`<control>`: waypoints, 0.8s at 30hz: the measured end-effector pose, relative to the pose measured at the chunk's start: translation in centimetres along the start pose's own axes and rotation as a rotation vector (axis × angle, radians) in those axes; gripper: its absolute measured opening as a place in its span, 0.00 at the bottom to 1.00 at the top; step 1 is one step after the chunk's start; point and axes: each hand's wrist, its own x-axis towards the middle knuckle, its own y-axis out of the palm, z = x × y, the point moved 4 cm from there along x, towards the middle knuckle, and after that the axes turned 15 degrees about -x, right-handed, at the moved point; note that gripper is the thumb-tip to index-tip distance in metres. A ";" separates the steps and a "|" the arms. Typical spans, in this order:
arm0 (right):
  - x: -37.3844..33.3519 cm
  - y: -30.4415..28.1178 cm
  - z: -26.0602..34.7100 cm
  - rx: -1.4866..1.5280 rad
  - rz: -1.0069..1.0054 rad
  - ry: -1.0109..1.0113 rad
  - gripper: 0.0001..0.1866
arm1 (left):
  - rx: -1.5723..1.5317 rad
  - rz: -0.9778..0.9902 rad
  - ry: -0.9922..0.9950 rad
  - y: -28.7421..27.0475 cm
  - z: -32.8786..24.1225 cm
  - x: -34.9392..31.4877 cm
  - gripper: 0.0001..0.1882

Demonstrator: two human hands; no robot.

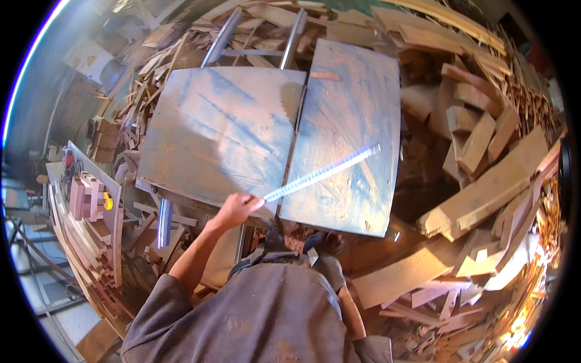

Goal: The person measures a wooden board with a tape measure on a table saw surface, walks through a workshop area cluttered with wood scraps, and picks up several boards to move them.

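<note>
White strip (324,172): we see its near end caught in our left grip (241,209); the rest runs out beyond the fingertips, to the right and away from us.
Left grip: our thumb and fingers are closed on that end, at the near edge of the left panel (212,115).
Strip's lie: it crosses the dark gap (295,136) and its far end is over the right panel (351,109); whether it touches the surface all along, we cannot tell.
Right grip (330,270): low, close before our body, well apart from the strip; we cannot tell whether it is released or clenched.
Desk (363,209): two blue-grey panels side by side, streaked with brown dust; a small wood piece (325,76) lies on the right one.
Beyond the desk: two metal rails (222,37) extend from its far edge among scrap wood.
Our left: boards (91,242) lean together, a yellow object (108,200) near their top.
Our right: thick timbers (484,187) lie heaped, some curved.
</note>
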 end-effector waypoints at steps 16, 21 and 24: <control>-4.7 -8.8 -0.3 0.374 -0.039 0.534 0.19 | -0.499 -0.051 -0.044 1.0 1.7 1.1 0.22; 8.8 -3.4 3.9 0.267 0.389 0.094 0.21 | -0.516 -0.157 -0.019 0.7 2.4 -0.3 0.22; 11.6 6.9 4.3 0.172 0.553 -0.138 0.24 | -0.573 -0.234 -0.062 0.5 2.7 -2.3 0.21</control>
